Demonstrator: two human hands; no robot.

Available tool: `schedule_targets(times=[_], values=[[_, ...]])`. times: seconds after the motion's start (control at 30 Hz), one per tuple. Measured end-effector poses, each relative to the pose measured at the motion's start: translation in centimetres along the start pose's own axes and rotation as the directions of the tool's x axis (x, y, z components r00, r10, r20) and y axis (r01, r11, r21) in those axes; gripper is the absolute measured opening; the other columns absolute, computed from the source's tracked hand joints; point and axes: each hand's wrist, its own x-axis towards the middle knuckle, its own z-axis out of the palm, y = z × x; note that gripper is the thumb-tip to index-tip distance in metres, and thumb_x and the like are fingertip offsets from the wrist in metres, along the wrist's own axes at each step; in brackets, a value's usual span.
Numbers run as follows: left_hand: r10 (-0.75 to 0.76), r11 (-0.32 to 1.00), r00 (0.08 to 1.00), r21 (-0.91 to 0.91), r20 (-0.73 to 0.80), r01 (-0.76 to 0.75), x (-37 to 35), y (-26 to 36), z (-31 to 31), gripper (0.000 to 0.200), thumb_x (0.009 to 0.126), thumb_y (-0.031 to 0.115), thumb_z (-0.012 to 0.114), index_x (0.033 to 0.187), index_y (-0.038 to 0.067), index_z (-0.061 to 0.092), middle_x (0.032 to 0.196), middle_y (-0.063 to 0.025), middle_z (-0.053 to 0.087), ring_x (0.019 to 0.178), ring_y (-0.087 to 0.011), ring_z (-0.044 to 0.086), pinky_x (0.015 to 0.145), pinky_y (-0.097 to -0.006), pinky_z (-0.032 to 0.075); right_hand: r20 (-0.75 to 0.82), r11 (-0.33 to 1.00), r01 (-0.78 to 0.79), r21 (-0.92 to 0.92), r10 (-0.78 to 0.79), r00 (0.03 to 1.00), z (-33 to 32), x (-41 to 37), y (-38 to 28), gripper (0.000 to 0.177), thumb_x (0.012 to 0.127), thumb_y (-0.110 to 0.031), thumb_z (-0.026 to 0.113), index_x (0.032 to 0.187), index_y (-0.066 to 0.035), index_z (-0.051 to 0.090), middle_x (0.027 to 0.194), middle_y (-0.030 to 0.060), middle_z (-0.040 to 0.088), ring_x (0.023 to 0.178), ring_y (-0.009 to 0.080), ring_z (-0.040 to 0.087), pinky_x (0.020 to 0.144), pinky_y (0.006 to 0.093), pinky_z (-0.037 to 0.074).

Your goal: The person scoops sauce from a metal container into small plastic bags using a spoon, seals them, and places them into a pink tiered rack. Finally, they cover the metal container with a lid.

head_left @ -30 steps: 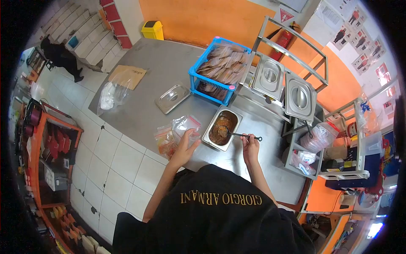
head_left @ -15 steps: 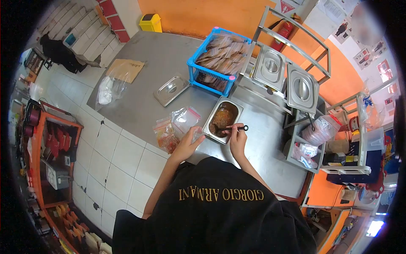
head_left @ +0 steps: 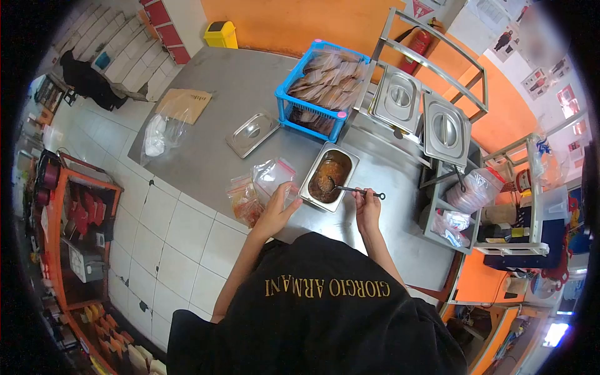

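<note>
A deep steel pan [head_left: 344, 191] of brown sauce stands on the steel table. My right hand [head_left: 367, 209] is at its right, fingers closed on the black handle of a ladle [head_left: 356, 189] whose bowl lies in the sauce. At the pan's left edge is my left hand [head_left: 279, 211], fingers apart, beside the rim. Just left of that hand lie a clear zip bag [head_left: 273, 176] with a red strip and bags of reddish food [head_left: 245, 203]. A loose steel lid [head_left: 252, 133] rests behind them.
Behind the pan stands a blue basket [head_left: 340, 129] full of packed bags. Lidded steel pans [head_left: 446, 128] sit in a rack at the right, above a grey bin [head_left: 431, 219]. A paper bag [head_left: 186, 104] lies back left. Another person [head_left: 90, 80] is far left.
My right hand has moved right and slightly toward me with the ladle handle. The ladle bowl has shifted within the sauce. My left hand stays nearly where it was.
</note>
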Motion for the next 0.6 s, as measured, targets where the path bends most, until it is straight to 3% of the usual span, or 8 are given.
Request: schedule_targets(times=[0.1,0.13,0.33,0.6], values=[[0.074,0.997,0.997,-0.009,-0.018,-0.075,0.3,0.0,-0.2,0.049,0.089,0.029,0.055,0.124,0.001,0.036,0.113,-0.0164,0.05,0.113,-0.0289,0.045,0.099,-0.0368,0.031,0.01,0.999,0.047,-0.017,-0.047,0.999,0.1,0.2,-0.4,0.021,0.096,-0.018,0.043,0.097,0.003,0.043,0.097,0.0202,0.057,0.082,0.0246,0.062,0.077,0.0267,0.054],[0.075,0.997,0.997,-0.007,-0.015,-0.075,0.5,-0.1,-0.2,0.049,0.089,0.029,0.055,0.124,0.001,0.036,0.113,-0.0164,0.05,0.113,-0.0289,0.045,0.099,-0.0368,0.031,0.029,0.998,0.061,-0.031,-0.06,0.998,0.1,0.1,-0.6,0.017,0.095,-0.018,0.044,0.093,-0.001,0.048,0.095,0.0175,0.06,0.082,0.0228,0.063,0.077,0.0258,0.054],[0.22,0.975,0.974,0.052,-0.059,-0.217,2.8,0.3,-0.1,0.05,0.088,0.027,0.057,0.125,0.001,0.036,0.114,-0.016,0.048,0.114,-0.0285,0.043,0.099,-0.0372,0.031,0.049,0.986,0.16,-0.05,-0.158,0.986,1.6,-0.3,-3.2,0.018,0.096,-0.017,0.041,0.098,0.001,0.044,0.095,0.0191,0.057,0.08,0.0239,0.061,0.076,0.028,0.052],[0.321,0.941,0.94,0.072,0.113,-0.33,6.3,2.6,1.0,0.058,0.087,0.034,0.056,0.128,-0.001,0.034,0.121,-0.0199,0.045,0.118,-0.0324,0.041,0.101,-0.0388,0.03,0.215,0.949,0.314,0.034,-0.314,0.925,7.1,-2.9,-10.6,0.02,0.095,-0.023,0.046,0.095,-0.003,0.046,0.093,0.0161,0.058,0.077,0.0219,0.06,0.073,0.0258,0.051]])
